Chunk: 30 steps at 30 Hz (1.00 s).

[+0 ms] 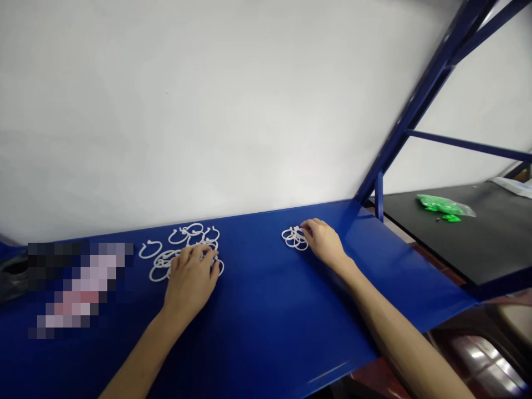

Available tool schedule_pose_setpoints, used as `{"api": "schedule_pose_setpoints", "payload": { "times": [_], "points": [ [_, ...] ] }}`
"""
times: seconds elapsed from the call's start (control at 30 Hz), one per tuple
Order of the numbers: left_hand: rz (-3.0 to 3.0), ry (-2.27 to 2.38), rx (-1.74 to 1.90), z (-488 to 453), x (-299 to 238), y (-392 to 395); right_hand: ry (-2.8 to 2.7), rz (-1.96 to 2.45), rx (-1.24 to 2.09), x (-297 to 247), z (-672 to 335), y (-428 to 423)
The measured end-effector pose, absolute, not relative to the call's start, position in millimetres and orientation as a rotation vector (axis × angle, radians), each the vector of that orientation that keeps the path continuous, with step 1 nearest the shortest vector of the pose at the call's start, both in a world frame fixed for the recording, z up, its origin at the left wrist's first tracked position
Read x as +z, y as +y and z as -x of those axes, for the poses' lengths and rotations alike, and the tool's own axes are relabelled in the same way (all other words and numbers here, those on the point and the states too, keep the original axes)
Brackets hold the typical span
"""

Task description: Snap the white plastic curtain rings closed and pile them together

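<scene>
Several white open plastic rings [188, 238] lie scattered on a blue tabletop [266, 310], left of centre. My left hand [190, 277] rests palm down on the near side of that scatter, fingers stretched over the rings. Farther right, a small tight heap of the same white rings [293, 238] sits near the wall. My right hand [324, 239] is at the right edge of that heap, its curled fingertips touching the rings; whether it grips one I cannot make out.
A white wall runs along the back of the table. A blue metal frame post [419, 105] rises at the right. Beyond it, a black table [477, 238] carries a clear bag of green parts [443, 205]. A blurred patch [75, 288] covers the left of the tabletop.
</scene>
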<state>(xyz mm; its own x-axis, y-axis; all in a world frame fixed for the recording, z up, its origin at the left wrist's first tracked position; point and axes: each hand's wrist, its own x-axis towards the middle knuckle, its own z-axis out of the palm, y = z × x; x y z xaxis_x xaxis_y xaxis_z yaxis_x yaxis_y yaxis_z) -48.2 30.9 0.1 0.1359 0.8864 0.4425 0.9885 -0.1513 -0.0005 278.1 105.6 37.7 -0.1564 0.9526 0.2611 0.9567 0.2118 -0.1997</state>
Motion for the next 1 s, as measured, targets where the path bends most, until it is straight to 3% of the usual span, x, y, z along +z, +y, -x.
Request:
{"api": "schedule_pose_setpoints", "payload": {
  "times": [0.47, 0.8, 1.0],
  "points": [
    [2.117, -1.855, -0.597, 46, 8, 25, -2.160, 1.860, -0.019, 32, -277, 106],
    [2.243, -1.886, -0.476, 41, 10, 17, -2.165, 1.849, 0.002, 32, -275, 106],
    [2.266, -1.817, -0.727, 27, 10, 12, -2.093, 1.641, -0.045, 39, -269, 98]
  ]
}}
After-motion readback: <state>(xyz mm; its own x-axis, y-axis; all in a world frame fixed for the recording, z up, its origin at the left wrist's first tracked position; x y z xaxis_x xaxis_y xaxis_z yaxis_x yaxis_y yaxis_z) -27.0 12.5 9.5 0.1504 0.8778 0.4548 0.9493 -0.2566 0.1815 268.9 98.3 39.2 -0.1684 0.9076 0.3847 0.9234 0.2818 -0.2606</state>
